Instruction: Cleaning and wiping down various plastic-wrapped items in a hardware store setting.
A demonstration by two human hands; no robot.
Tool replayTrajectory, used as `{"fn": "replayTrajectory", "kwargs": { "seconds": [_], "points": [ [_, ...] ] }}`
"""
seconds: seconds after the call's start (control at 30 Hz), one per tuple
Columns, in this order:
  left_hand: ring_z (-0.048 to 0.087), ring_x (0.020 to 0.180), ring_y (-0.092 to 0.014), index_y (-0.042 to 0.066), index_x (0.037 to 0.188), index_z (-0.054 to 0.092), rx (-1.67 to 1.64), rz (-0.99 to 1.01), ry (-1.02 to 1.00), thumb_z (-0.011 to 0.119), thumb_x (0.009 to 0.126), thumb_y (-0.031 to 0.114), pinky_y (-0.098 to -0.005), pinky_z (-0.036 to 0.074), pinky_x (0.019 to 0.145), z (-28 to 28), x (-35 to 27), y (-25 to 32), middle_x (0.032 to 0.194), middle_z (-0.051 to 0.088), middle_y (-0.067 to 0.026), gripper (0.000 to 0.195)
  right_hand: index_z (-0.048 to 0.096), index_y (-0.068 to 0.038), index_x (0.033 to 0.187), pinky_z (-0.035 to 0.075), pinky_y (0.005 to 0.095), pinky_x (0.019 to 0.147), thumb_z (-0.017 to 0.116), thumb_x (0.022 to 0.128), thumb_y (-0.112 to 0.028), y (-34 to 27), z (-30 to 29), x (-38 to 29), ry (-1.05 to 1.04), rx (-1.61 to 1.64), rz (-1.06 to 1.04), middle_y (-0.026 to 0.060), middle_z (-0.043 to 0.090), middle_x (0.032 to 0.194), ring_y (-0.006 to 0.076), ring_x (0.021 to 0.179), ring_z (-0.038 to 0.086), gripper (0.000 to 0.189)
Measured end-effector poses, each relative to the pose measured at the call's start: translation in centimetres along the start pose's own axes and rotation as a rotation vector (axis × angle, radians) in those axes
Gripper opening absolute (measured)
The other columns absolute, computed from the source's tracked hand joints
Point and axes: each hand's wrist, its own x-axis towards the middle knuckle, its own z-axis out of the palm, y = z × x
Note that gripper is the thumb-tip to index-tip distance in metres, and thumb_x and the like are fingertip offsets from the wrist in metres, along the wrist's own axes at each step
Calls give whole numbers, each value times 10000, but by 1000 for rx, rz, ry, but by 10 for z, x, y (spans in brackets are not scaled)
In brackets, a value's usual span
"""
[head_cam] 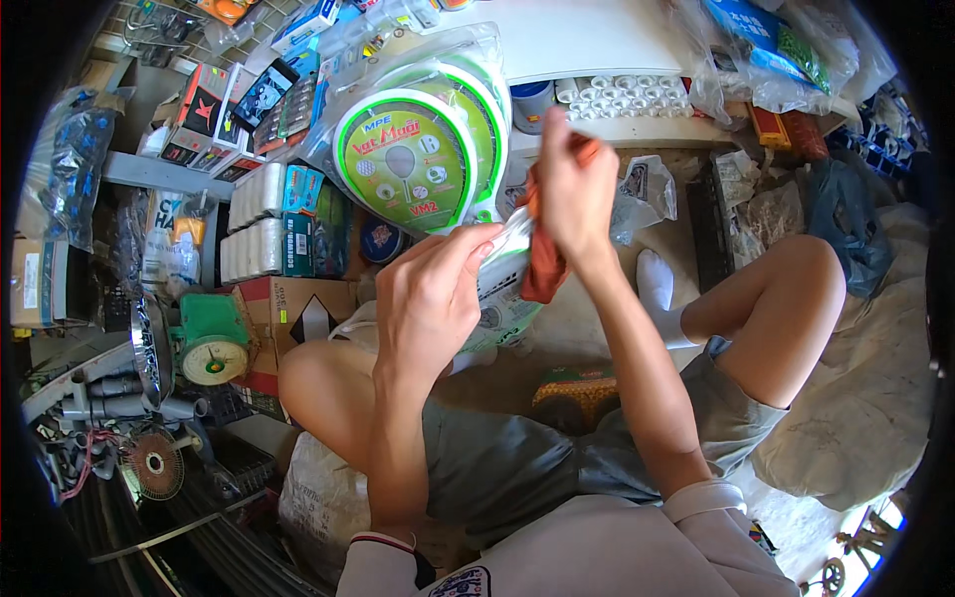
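Observation:
My left hand [429, 295] pinches the edge of a piece of whitish plastic packaging [509, 237] between thumb and fingers. A printed, grey-green package [501, 317] hangs below it, partly hidden by my hands. My right hand [578, 198] is closed around a crumpled rust-orange cloth [548, 265], which lies against the right side of the packaging. Just beyond my hands lean green-and-white mosquito swatter rackets [406, 160], overlapping each other in clear plastic. The MPE printed insert faces me.
On the left are stacked boxes [198, 112], a phone [265, 93] with a lit screen, a green dial scale [215, 336] and a cardboard carton [313, 306]. A white shelf [589, 33] stands ahead, with white cylindrical items [627, 97] below. A dark plastic bag [847, 224] hangs at right.

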Motion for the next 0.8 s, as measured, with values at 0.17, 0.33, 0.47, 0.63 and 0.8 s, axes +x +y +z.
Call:
{"fn": "replayTrajectory", "kwargs": {
  "seconds": [0.17,0.33,0.47,0.63,0.8],
  "points": [
    [693,907,-289,21,951,723,-57,-92,58,630,899,-44,-383,515,840,-32,-22,-27,903,743,-116,125,536,-137,765,454,271,493,583,1002,-377,15,-54,50,-329,971,572,-34,510,628,93,524,515,341],
    [420,1330,-360,161,832,737,137,178,133,713,738,40,-544,285,1111,-36,-48,-50,1318,561,-135,155,612,-78,940,566,306,678,489,1040,-477,-28,-27,-21,-535,1061,845,69,681,883,184,773,672,429],
    [208,1511,-410,77,1262,564,-667,126,301,509,1010,311,-543,177,1211,2,-60,-72,1649,135,-222,349,515,-20,1370,403,431,1083,469,1048,-456,-19,22,-114,-561,893,359,190,565,1354,292,1259,543,544],
    [266,1496,-309,75,1614,123,-1237,-312,410,334,1053,468,-488,256,1199,29,-45,-22,1666,160,-157,717,296,-11,1564,156,546,1216,563,972,-336,-19,38,-153,-512,154,-300,287,219,1616,505,1496,176,726],
    [267,1500,-280,88,1615,133,-1088,-404,118,273,1066,444,-464,259,1201,35,-60,-27,1654,219,-131,670,378,-15,1530,160,502,1228,457,1029,-294,-22,47,-107,-351,13,-180,219,237,1637,458,1505,202,579]
  ]
}}
